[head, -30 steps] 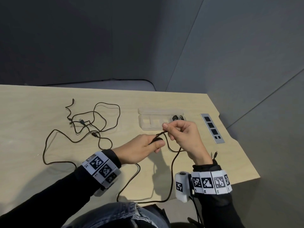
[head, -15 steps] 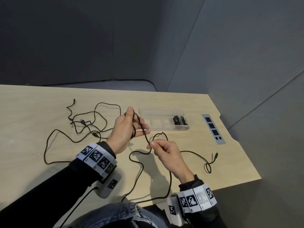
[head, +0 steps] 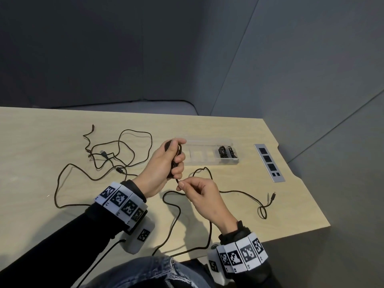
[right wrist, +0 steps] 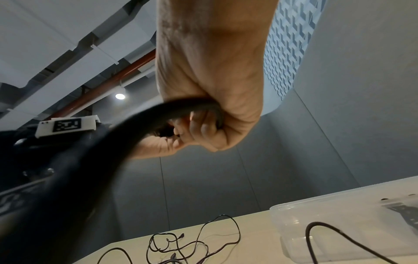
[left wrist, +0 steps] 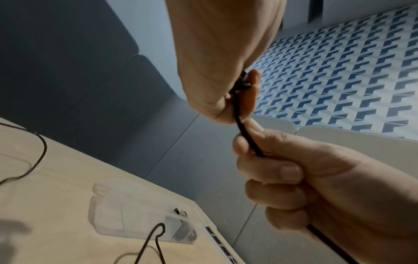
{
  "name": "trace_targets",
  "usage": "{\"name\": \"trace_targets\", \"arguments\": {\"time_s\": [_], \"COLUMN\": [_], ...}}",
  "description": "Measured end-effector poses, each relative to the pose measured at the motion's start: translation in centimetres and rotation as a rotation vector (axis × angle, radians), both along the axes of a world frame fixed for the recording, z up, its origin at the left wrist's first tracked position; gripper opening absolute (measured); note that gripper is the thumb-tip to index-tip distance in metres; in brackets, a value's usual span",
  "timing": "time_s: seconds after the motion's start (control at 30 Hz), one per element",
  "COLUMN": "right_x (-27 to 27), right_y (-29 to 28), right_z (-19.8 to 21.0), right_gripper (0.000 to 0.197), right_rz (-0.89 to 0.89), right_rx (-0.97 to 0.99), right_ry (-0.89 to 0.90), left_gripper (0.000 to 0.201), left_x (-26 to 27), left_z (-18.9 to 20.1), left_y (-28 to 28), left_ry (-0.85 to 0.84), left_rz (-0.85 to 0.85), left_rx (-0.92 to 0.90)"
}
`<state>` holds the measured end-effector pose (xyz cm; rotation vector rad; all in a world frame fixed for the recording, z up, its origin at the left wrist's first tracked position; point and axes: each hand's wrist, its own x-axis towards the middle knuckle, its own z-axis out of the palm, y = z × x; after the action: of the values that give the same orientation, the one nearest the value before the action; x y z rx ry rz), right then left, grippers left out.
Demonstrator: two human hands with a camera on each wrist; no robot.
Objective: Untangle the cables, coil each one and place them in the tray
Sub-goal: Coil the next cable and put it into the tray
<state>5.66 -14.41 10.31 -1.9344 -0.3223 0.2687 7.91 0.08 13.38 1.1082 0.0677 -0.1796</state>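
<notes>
So compared with half a second earlier, another turn of the cable (head: 209,229) had been laid into the left hand (head: 164,163), which was clenched round a small bundle of loops held up just left of the tray (head: 207,162). The right hand (head: 202,196) had been brought up close under it, cable pinched between thumb and fingers, so coiling looked well underway, with plenty of slack left to wind. Left of the tray, the tangle of other cables (head: 116,154) was left lying on the table (head: 41,142), untouched. The cable itself was thin, black and floppy; one coiled cable (head: 226,151) was already sat in the tray's right end, and the free plug (head: 273,195) lay right of and nearer than the tray
</notes>
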Motion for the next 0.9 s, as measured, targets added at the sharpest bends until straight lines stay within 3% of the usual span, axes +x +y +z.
{"name": "trace_targets", "arguments": {"time_s": [0.13, 0.37, 0.6, 0.67, 0.8, 0.83, 0.9], "right_x": [0.0, 0.2, 0.6, 0.6, 0.6, 0.8, 1.2], "right_y": [0.4, 0.3, 0.2, 0.1, -0.6, -1.0, -2.0], "right_z": [-0.2, -0.3, 0.2, 0.7, 2.2, 2.7, 4.2], "right_gripper": [0.026, 0.026, 0.02, 0.018, 0.019, 0.019, 0.022], "right_rz": [0.043, 0.058, 0.059, 0.087, 0.18, 0.169, 0.137], "right_rx": [-0.017, -0.047, -0.082, -0.126, -0.397, -0.46, -0.521], "right_ry": [0.04, 0.041, 0.064, 0.103, 0.049, -0.005, -0.109], "left_gripper": [0.047, 0.043, 0.029, 0.031, 0.036, 0.045, 0.066], "left_x": [-0.1, 0.4, 0.6, 0.8, 1.5, 1.6, 1.7], "left_z": [0.3, 1.1, 1.7, 1.3, -0.3, -0.9, -2.4], "left_y": [0.0, 0.2, -0.4, -0.1, 1.2, 1.7, 2.4], "left_ry": [-0.016, 0.012, -0.052, -0.151, -0.427, -0.46, -0.49], "left_rz": [-0.013, -0.083, -0.027, 0.004, -0.124, -0.163, -0.266], "left_rx": [-0.052, -0.071, 0.213, 0.427, 1.488, 1.639, 1.727]}}
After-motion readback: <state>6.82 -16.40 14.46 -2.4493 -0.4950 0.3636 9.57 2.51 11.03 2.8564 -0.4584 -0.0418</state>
